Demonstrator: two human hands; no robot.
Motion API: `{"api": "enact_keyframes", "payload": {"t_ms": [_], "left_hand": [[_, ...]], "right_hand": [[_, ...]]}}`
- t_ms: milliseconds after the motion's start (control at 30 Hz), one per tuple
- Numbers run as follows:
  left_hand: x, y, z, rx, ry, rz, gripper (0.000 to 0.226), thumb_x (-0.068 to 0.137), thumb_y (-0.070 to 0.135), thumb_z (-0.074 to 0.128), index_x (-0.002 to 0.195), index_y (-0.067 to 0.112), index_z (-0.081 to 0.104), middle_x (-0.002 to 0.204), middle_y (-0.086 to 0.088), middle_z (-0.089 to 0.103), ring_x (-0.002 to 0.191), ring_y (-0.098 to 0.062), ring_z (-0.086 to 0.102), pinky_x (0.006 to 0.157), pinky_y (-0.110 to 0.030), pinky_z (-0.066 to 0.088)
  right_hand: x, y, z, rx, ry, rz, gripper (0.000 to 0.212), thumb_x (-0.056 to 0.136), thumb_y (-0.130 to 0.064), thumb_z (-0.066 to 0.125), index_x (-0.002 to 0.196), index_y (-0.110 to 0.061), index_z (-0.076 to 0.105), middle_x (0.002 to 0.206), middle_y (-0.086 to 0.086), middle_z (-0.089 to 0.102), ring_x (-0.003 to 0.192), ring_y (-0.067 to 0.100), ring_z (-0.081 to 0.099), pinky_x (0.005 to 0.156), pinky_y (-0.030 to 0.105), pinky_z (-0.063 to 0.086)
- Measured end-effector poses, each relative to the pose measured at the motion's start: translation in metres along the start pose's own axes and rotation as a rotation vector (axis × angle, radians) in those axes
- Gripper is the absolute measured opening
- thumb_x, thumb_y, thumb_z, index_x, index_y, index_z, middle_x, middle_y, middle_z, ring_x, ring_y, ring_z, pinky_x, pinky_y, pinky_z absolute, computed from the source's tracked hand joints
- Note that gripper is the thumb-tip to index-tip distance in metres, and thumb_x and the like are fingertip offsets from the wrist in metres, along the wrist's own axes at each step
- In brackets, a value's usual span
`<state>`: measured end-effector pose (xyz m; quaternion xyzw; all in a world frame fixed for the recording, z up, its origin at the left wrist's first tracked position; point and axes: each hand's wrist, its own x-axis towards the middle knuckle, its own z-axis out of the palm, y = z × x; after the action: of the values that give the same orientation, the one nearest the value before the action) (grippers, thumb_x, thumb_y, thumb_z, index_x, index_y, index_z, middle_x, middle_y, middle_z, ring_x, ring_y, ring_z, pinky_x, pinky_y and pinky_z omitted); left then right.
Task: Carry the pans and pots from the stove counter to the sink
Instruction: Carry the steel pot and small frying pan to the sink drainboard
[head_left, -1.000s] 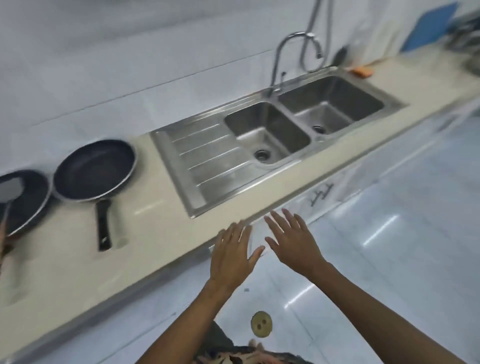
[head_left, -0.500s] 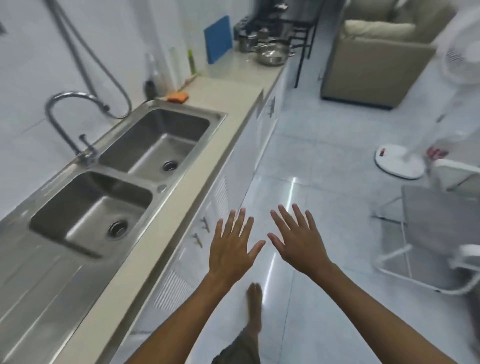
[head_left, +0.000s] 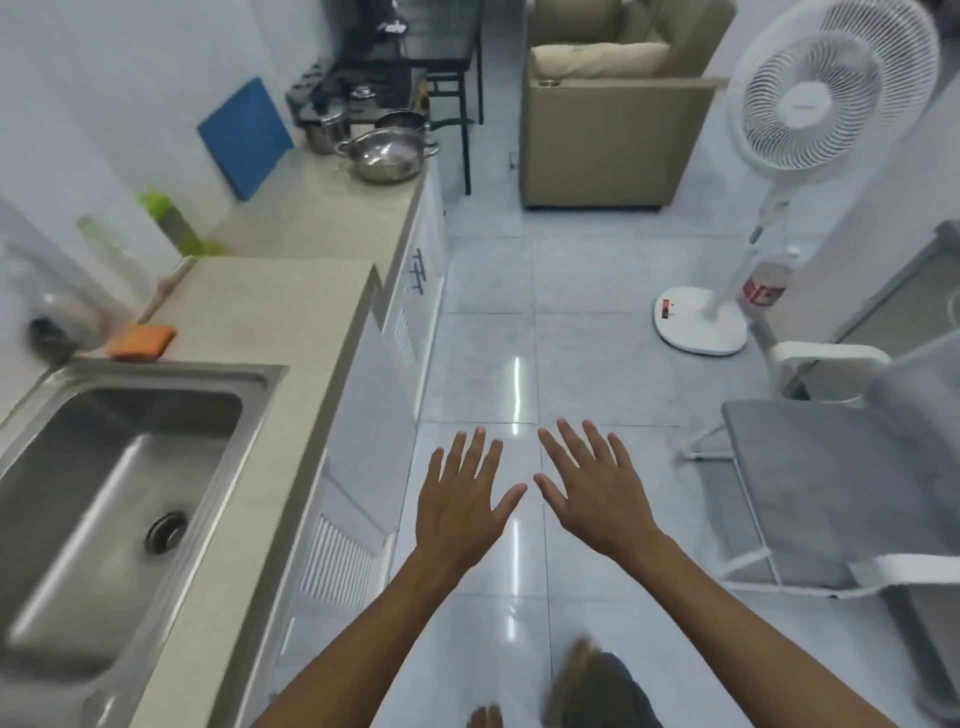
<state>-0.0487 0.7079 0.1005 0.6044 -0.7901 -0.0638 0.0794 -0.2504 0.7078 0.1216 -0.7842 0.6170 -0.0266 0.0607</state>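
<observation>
Both hands out in front, palms down, the left hand (head_left: 460, 512) and right hand (head_left: 597, 496) side by side with fingers spread wide, gripping nothing, over the tiled floor (head_left: 519, 291). Far ahead and to their left, at the far end of the counter (head_left: 306, 218), sit the pots: a wide steel two-handled pot (head_left: 387, 155) nearest, a lidded stockpot (head_left: 324, 127) behind it. The steel sink (head_left: 104, 499) lies low to the left of the left hand, its basin bare.
</observation>
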Motion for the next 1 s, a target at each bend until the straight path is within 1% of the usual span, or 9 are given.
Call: {"api": "enact_keyframes", "payload": {"t_ms": [67, 167, 300, 433, 600, 667, 767, 867, 1000], "left_hand": [[0.058, 0.004, 0.007, 0.000, -0.010, 0.018, 0.073, 0.096, 0.069, 0.035, 0.150, 0.022, 0.047, 0.160, -0.005, 0.038, 0.149, -0.027, 0.031, 0.120, -0.048, 0.015], [0.144, 0.003, 0.016, 0.010, 0.017, 0.021, 0.077, 0.095, 0.073, 0.026, 0.153, 0.025, 0.041, 0.163, -0.002, 0.030, 0.152, -0.025, 0.023, 0.123, -0.049, 0.011], [0.254, -0.002, 0.015, 0.026, -0.016, -0.084, 0.083, 0.092, 0.077, 0.012, 0.158, 0.029, 0.027, 0.167, 0.003, 0.015, 0.155, -0.021, 0.008, 0.126, -0.049, 0.005], [0.348, -0.003, 0.003, 0.015, 0.013, -0.161, 0.081, 0.094, 0.076, 0.017, 0.156, 0.027, 0.034, 0.166, 0.001, 0.022, 0.154, -0.023, 0.016, 0.125, -0.050, 0.009], [0.450, -0.031, -0.003, 0.048, -0.031, -0.303, 0.088, 0.089, 0.079, 0.001, 0.160, 0.031, 0.021, 0.168, 0.004, 0.011, 0.156, -0.020, 0.005, 0.125, -0.050, 0.006], [0.492, -0.047, 0.000, 0.043, -0.043, -0.342, 0.091, 0.086, 0.080, -0.006, 0.160, 0.032, 0.018, 0.169, 0.005, 0.007, 0.156, -0.019, 0.002, 0.126, -0.049, 0.003], [0.560, -0.078, 0.011, 0.040, -0.045, -0.380, 0.093, 0.085, 0.080, -0.009, 0.160, 0.032, 0.018, 0.169, 0.006, 0.009, 0.156, -0.018, 0.003, 0.126, -0.048, 0.004], [0.641, -0.113, 0.024, 0.027, -0.064, -0.405, 0.094, 0.085, 0.080, -0.008, 0.159, 0.030, 0.021, 0.169, 0.004, 0.013, 0.156, -0.020, 0.008, 0.126, -0.049, 0.007], [0.750, -0.158, 0.026, 0.001, -0.010, -0.420, 0.088, 0.092, 0.076, 0.006, 0.154, 0.024, 0.040, 0.163, -0.002, 0.034, 0.151, -0.023, 0.027, 0.124, -0.049, 0.019]], "right_hand": [[0.044, 0.031, -0.001, 0.005, -0.011, 0.028, 0.066, 0.101, -0.060, 0.029, 0.154, -0.023, 0.044, 0.158, 0.009, 0.046, 0.146, 0.038, 0.042, 0.116, 0.059, 0.037], [0.118, 0.073, -0.004, 0.007, -0.007, 0.028, 0.069, 0.099, -0.063, 0.025, 0.153, -0.025, 0.045, 0.158, 0.008, 0.046, 0.146, 0.037, 0.042, 0.116, 0.060, 0.036], [0.225, 0.122, -0.021, 0.039, -0.032, -0.031, 0.070, 0.099, -0.062, 0.023, 0.154, -0.024, 0.043, 0.158, 0.009, 0.045, 0.146, 0.038, 0.041, 0.117, 0.059, 0.035], [0.332, 0.167, -0.050, 0.048, -0.015, -0.104, 0.074, 0.100, -0.062, 0.013, 0.151, -0.022, 0.048, 0.153, 0.010, 0.053, 0.142, 0.037, 0.048, 0.115, 0.056, 0.040], [0.459, 0.201, -0.062, 0.058, -0.063, -0.166, 0.068, 0.100, -0.057, 0.024, 0.154, -0.021, 0.043, 0.156, 0.008, 0.050, 0.146, 0.034, 0.042, 0.118, 0.052, 0.035], [0.509, 0.210, -0.058, 0.059, -0.084, -0.189, 0.069, 0.099, -0.057, 0.021, 0.153, -0.021, 0.046, 0.154, 0.008, 0.052, 0.145, 0.033, 0.045, 0.117, 0.050, 0.037], [0.587, 0.218, -0.047, 0.072, -0.097, -0.221, 0.072, 0.098, -0.058, 0.017, 0.152, -0.020, 0.047, 0.153, 0.009, 0.053, 0.144, 0.034, 0.046, 0.116, 0.050, 0.040], [0.674, 0.227, -0.035, 0.076, -0.095, -0.232, 0.066, 0.100, -0.054, 0.026, 0.148, -0.016, 0.053, 0.148, 0.011, 0.058, 0.138, 0.035, 0.052, 0.111, 0.050, 0.045], [0.787, 0.236, -0.036, 0.067, -0.118, -0.219, 0.061, 0.104, -0.053, 0.036, 0.155, -0.020, 0.041, 0.157, 0.008, 0.048, 0.147, 0.033, 0.041, 0.118, 0.047, 0.036]]}}
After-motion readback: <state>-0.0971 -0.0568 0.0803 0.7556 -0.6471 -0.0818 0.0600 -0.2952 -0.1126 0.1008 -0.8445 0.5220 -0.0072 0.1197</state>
